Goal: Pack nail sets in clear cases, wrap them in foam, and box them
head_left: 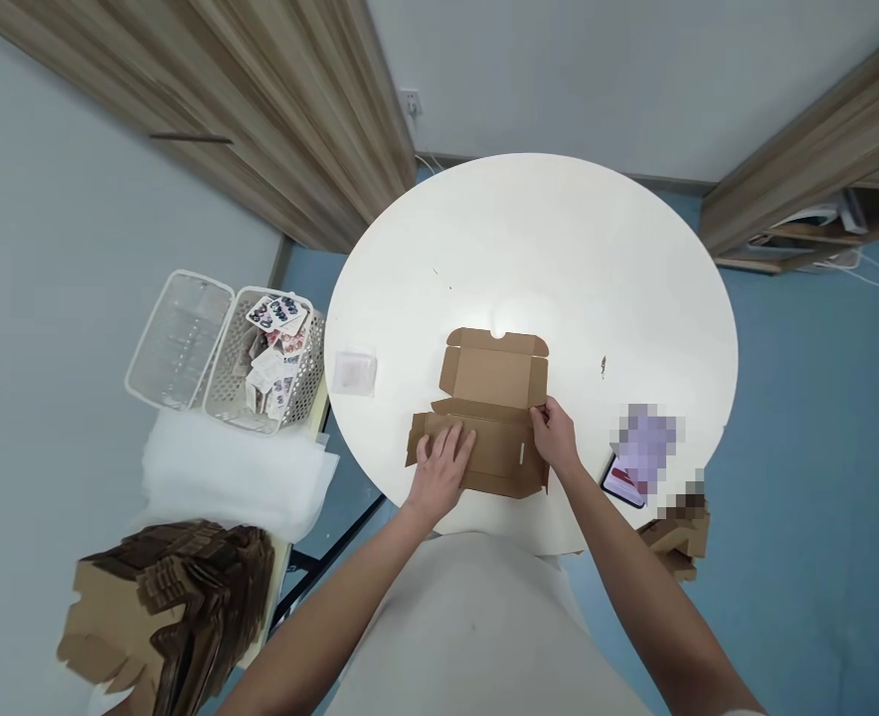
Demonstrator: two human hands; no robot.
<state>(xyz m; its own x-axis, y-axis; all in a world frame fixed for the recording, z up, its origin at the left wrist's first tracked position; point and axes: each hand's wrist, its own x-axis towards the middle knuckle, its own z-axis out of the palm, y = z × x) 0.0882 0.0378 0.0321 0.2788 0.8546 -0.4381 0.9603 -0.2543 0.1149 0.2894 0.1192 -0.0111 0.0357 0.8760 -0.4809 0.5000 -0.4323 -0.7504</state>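
A brown cardboard box blank (493, 374) lies unfolded on the white round table, its lid panel away from me and its base panel nearer. My left hand (440, 467) rests with fingers spread on the left part of the base panel. On the right, my right hand (555, 434) pinches the cardboard at the fold between the two panels, thumb and forefinger closed on its edge. Some side flaps stand partly raised. A small white slot or mark shows on the base panel near my right hand.
On the white table (581, 259) are a small clear packet (354, 373) at left and a phone (624, 485) at right, partly pixelated. Left stand a lidded white basket (305, 383) of printed cards, white foam sheets (231, 472) and stacked cardboard blanks (208, 597). More cardboard (682, 542) sits lower right.
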